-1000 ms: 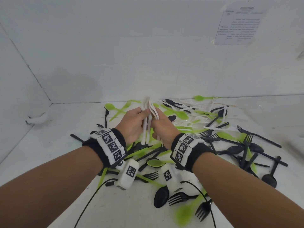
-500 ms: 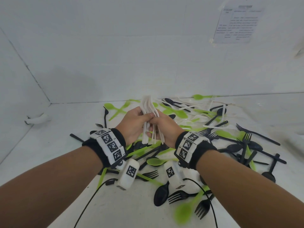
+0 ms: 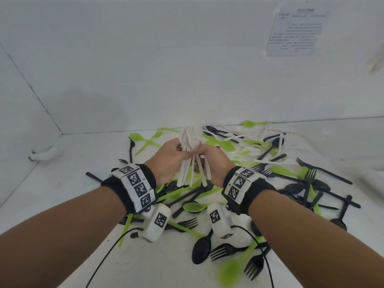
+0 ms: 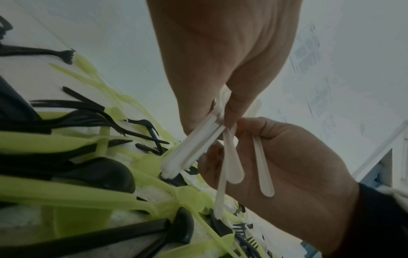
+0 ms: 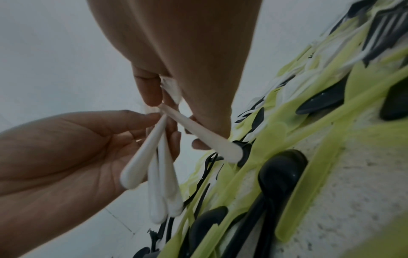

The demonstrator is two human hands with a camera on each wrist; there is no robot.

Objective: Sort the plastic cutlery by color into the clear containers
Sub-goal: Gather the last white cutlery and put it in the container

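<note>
Taking the heap of mixed cutlery (image 3: 239,183) on the white table (image 3: 62,183) as the landmark and going left to right: off to the heap's far left, against the wall, lies a small white object (image 3: 44,153) too blurred to name. Above the heap's near-left part the left hand (image 3: 169,157) has its fingers curled round a bundle of white cutlery (image 3: 191,154), heads up and handles hanging down toward the heap. The right hand (image 3: 212,161), touching the left, pinches the same bundle with thumb and fingertips — in the wrist views a few handles splay apart instead of lying flush. To the right of the hands the heap spreads on in black forks and spoons, green spoons and a few loose white pieces near the back wall, where a printed sheet (image 3: 297,31) hangs above the heap's right side.

The step in hand looks like gathering and squaring up the white pieces. The next move calls for tightening the splayed handles into one grip, or a piece may slip back into the heap, and then carrying the bundle off to a container.

No clear container shows in any view — what they hold cannot be told.
</note>
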